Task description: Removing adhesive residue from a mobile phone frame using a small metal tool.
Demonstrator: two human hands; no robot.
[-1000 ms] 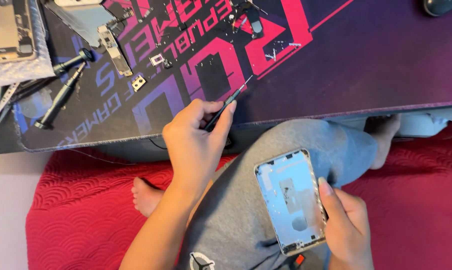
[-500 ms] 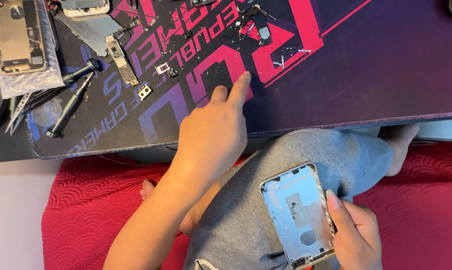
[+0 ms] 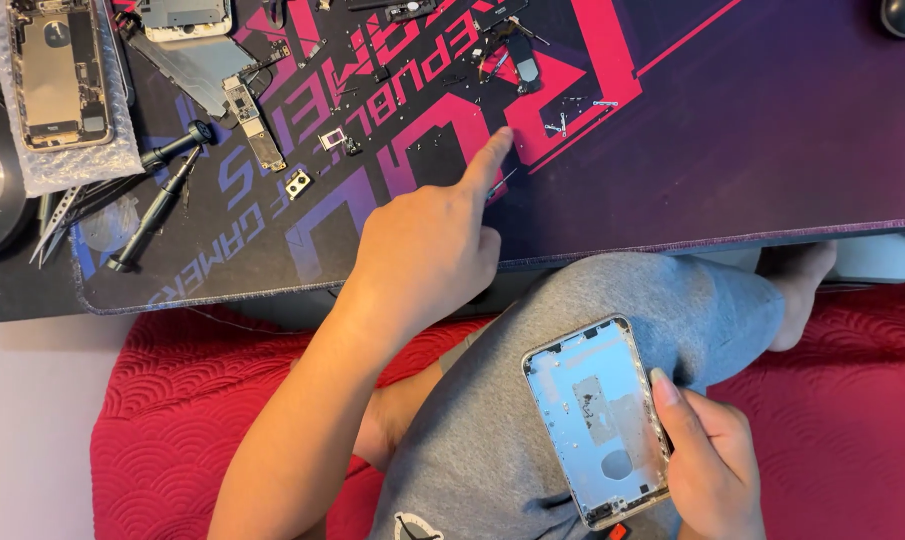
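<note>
My left hand (image 3: pixel 422 260) reaches over the dark desk mat (image 3: pixel 772 150), index finger stretched out and its tip touching the mat beside several tiny screws (image 3: pixel 562 125). A thin metal tool (image 3: pixel 504 180) pokes out from between its fingers. My right hand (image 3: pixel 712 460) grips the right edge of an empty silver phone housing (image 3: pixel 597 420), inner side up, resting on my raised knee in grey trousers.
Phone parts lie across the mat: a logic board (image 3: pixel 252 125), small brackets, a dark part (image 3: pixel 524 60). Two black screwdrivers (image 3: pixel 157 215) and tweezers (image 3: pixel 57 215) lie at left. An opened phone on bubble wrap (image 3: pixel 57 70) sits far left. Red quilted cushion (image 3: pixel 162 400) below.
My left hand has moved up and right from the mat's front edge onto the mat, index finger now extended. The housing stays on my knee in my right hand.
</note>
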